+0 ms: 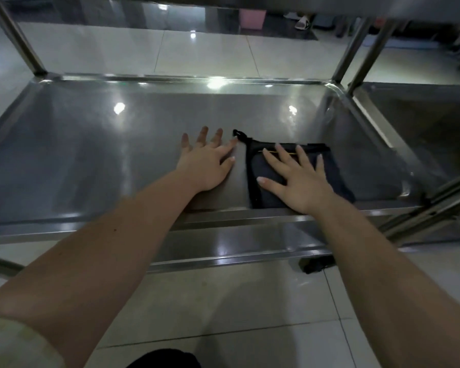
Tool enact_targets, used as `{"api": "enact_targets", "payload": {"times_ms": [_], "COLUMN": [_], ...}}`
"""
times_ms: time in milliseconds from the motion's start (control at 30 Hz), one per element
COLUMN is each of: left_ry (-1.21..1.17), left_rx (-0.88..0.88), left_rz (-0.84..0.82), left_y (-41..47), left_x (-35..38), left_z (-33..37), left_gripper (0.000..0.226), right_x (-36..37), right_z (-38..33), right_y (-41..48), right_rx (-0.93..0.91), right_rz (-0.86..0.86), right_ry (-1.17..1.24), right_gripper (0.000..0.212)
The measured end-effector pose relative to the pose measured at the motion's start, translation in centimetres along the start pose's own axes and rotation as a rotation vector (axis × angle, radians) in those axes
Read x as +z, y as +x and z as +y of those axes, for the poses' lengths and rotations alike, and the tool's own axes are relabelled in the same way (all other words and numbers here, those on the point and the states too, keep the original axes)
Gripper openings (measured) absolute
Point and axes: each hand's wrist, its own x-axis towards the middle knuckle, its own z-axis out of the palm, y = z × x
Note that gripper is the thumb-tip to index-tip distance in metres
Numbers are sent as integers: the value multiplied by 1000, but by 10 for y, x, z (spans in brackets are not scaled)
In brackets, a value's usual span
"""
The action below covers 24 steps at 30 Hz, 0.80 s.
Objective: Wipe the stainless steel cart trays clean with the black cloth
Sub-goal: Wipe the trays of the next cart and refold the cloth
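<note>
Bare forearms, with a pale cream sleeve on the left.

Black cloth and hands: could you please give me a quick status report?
Right hand flat on black cloth, fingers straight. Left hand flat on bare tray beside it. Cloth near tray's front rim.

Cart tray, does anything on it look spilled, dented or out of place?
Nothing stands out. The tray shows only light glare, no visible spill or dent. The black cloth lies folded under the right hand near the front rim; the left hand rests flat on bare steel beside it.
</note>
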Motion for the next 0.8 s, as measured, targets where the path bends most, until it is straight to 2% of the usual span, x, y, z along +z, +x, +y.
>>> {"api": "enact_targets", "payload": {"times_ms": [100, 233, 333, 400, 467, 533, 600, 733, 800], "left_ry": [-55, -54, -1, 17, -65, -320, -548, -513, -496], "left_rx": [29, 52, 37, 29, 21, -22, -55, 109, 232], "left_rz": [-28, -44, -39, -33, -27, 16, 75, 97, 83], "left_y": [14, 25, 24, 23, 23, 22, 18, 6, -5], "left_x": [-2, 3, 9, 12, 10, 5, -2, -13, -11], "left_z": [20, 39, 43, 44, 41, 34, 28, 46, 69], "left_gripper": [54, 55, 58, 56, 51, 48, 47, 49, 51], "right_x": [-5, -16, -21, -18, -10, 0, 1, -20, -26], "right_z": [39, 120, 146, 125, 78, 28, 2, 36, 67], "right_y": [0, -2, -6, -6, -3, -1, -1, -20, -37], "right_rx": [47, 266, 389, 309, 118, -21, -72, -261, -261], "right_rz": [14, 12, -15, -9, 5, 18, 17, 74, 108], "right_ry": [-2, 43, 46, 1, -24, -36, 25, 404, 426], "right_gripper": [74, 73, 71, 70, 72, 74, 74, 59, 52]}}
